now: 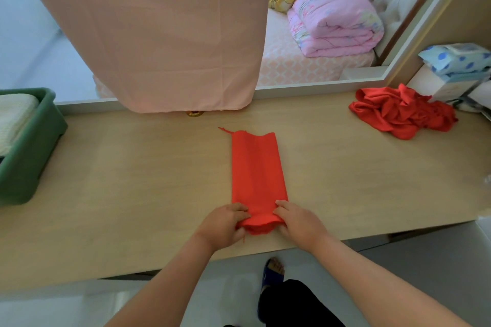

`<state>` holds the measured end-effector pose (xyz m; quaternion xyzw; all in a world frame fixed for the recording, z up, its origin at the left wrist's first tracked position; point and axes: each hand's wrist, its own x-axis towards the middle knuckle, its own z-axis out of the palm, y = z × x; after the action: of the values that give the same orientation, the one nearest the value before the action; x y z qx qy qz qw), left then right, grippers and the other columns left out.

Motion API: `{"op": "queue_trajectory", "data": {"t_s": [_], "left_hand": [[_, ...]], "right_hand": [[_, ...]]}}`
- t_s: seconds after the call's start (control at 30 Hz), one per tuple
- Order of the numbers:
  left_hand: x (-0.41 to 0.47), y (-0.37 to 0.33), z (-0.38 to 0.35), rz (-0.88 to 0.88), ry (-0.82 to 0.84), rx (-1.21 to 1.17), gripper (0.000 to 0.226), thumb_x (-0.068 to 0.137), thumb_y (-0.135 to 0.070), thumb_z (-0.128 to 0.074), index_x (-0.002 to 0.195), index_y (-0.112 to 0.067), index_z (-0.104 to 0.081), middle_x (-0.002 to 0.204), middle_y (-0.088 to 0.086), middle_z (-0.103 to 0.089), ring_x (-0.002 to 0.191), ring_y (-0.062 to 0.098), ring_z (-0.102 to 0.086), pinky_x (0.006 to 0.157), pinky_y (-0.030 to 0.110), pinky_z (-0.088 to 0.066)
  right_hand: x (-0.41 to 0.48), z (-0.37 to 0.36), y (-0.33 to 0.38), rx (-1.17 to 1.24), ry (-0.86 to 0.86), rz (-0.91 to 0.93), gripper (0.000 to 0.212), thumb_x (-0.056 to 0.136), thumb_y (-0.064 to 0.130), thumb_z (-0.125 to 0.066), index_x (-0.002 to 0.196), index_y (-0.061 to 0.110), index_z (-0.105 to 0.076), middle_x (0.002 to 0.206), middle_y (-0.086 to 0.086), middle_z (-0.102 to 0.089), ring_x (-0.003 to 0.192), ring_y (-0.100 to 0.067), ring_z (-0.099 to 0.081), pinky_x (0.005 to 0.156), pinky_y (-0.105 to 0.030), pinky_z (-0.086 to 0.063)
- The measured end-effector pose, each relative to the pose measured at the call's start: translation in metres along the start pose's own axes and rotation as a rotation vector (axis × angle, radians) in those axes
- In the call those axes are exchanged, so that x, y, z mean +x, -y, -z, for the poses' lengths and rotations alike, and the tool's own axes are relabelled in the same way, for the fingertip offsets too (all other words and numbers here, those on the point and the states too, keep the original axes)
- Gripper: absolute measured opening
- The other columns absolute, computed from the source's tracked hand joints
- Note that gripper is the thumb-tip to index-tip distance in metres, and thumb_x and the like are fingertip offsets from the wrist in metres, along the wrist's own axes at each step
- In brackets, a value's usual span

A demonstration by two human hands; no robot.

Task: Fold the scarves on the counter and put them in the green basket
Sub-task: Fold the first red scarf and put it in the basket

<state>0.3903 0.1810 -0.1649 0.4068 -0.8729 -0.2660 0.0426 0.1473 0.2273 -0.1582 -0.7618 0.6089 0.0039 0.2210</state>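
A red scarf (256, 167), folded into a long narrow strip, lies on the wooden counter (132, 180) and runs away from me. My left hand (223, 225) pinches its near left corner and my right hand (297, 223) pinches the near right corner, close to the counter's front edge. A second red scarf (401, 111) lies crumpled at the back right. The green basket (32, 151) stands at the far left with a folded cream cloth (13, 119) inside.
A pink cloth (164, 34) hangs over a mirror behind the counter, with a small gold object (195, 113) under its hem. A blue-dotted wipes pack (457, 57) on white boxes stands at the back right. My foot (273, 271) shows below the counter edge.
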Motion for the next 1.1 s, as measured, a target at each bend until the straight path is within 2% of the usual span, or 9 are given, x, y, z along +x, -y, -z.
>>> {"op": "queue_trajectory", "data": {"t_s": [0.1,0.17,0.3,0.43,0.67,0.73,0.8,0.9,1.1], "left_hand": [[0.005,-0.006,0.020,0.080,-0.108,-0.228,0.034,0.075,-0.040,-0.047,0.094,-0.023,-0.070,0.088,-0.005,-0.068,0.079,0.015,-0.062,0.075,0.034,-0.053],[0.010,-0.006,0.030,0.119,-0.040,-0.357,0.044,0.078,-0.056,-0.052,0.113,-0.030,-0.062,0.100,-0.010,-0.068,0.092,0.005,-0.062,0.085,0.028,-0.051],[0.021,-0.009,0.031,0.139,0.047,-0.323,0.082,0.068,-0.062,-0.074,0.136,-0.037,-0.036,0.110,-0.012,-0.062,0.103,0.007,-0.061,0.089,0.022,-0.045],[0.042,-0.005,0.026,0.322,-0.167,-0.331,0.049,0.081,-0.042,-0.073,0.121,-0.033,-0.048,0.090,-0.008,-0.068,0.079,0.014,-0.063,0.074,0.031,-0.048],[0.081,-0.004,0.020,0.624,-0.374,-0.297,0.033,0.090,-0.037,-0.066,0.116,-0.019,-0.058,0.103,0.001,-0.064,0.094,0.023,-0.063,0.074,0.031,-0.045],[0.082,-0.011,0.019,0.435,-0.578,-0.031,0.024,0.091,-0.028,-0.062,0.113,-0.017,-0.062,0.111,0.002,-0.060,0.094,0.024,-0.061,0.077,0.035,-0.046],[0.080,-0.019,0.014,0.027,-0.671,0.229,0.018,0.091,-0.022,-0.058,0.107,-0.018,-0.066,0.115,0.004,-0.060,0.102,0.025,-0.057,0.083,0.037,-0.044],[0.075,-0.009,0.000,-0.245,-0.415,0.408,0.029,0.096,-0.035,-0.052,0.116,-0.022,-0.068,0.132,0.000,-0.059,0.125,0.024,-0.053,0.101,0.038,-0.038],[0.077,0.017,-0.002,0.020,-0.048,0.243,0.081,0.091,-0.072,-0.033,0.155,-0.023,-0.025,0.162,-0.002,-0.018,0.151,0.016,-0.007,0.121,0.043,-0.017]], "right_hand": [[0.003,0.011,-0.004,0.268,-0.188,-0.107,0.015,0.084,0.036,-0.053,0.087,0.025,-0.063,0.090,0.010,-0.065,0.080,-0.015,-0.061,0.070,-0.036,-0.050],[0.011,0.022,-0.006,0.373,-0.179,-0.221,0.023,0.087,0.041,-0.052,0.075,0.022,-0.057,0.072,0.007,-0.062,0.069,-0.014,-0.059,0.065,-0.039,-0.048],[0.030,0.034,-0.012,0.452,-0.144,-0.333,0.030,0.094,0.044,-0.051,0.082,0.021,-0.064,0.076,0.004,-0.065,0.073,-0.015,-0.061,0.068,-0.037,-0.047],[0.050,0.031,-0.020,0.447,-0.191,-0.418,0.036,0.100,0.045,-0.048,0.095,0.016,-0.069,0.091,-0.005,-0.070,0.086,-0.025,-0.064,0.069,-0.035,-0.045],[0.083,0.026,-0.027,0.358,-0.203,-0.553,0.042,0.102,0.045,-0.046,0.103,0.009,-0.068,0.105,-0.016,-0.070,0.099,-0.035,-0.063,0.073,-0.036,-0.044],[0.090,0.023,-0.028,0.324,-0.174,-0.566,0.042,0.102,0.045,-0.045,0.104,0.009,-0.067,0.105,-0.015,-0.069,0.100,-0.034,-0.063,0.072,-0.036,-0.043],[0.096,0.021,-0.029,0.294,-0.155,-0.556,0.041,0.102,0.046,-0.045,0.101,0.010,-0.066,0.104,-0.014,-0.070,0.099,-0.034,-0.064,0.070,-0.035,-0.043],[0.101,0.020,-0.029,0.295,-0.152,-0.558,0.039,0.101,0.045,-0.047,0.101,0.011,-0.067,0.102,-0.013,-0.070,0.097,-0.032,-0.065,0.073,-0.035,-0.046],[0.100,0.023,-0.027,0.351,-0.236,-0.542,0.031,0.099,0.038,-0.052,0.114,0.012,-0.059,0.110,-0.011,-0.067,0.098,-0.033,-0.064,0.078,-0.038,-0.050]]}}
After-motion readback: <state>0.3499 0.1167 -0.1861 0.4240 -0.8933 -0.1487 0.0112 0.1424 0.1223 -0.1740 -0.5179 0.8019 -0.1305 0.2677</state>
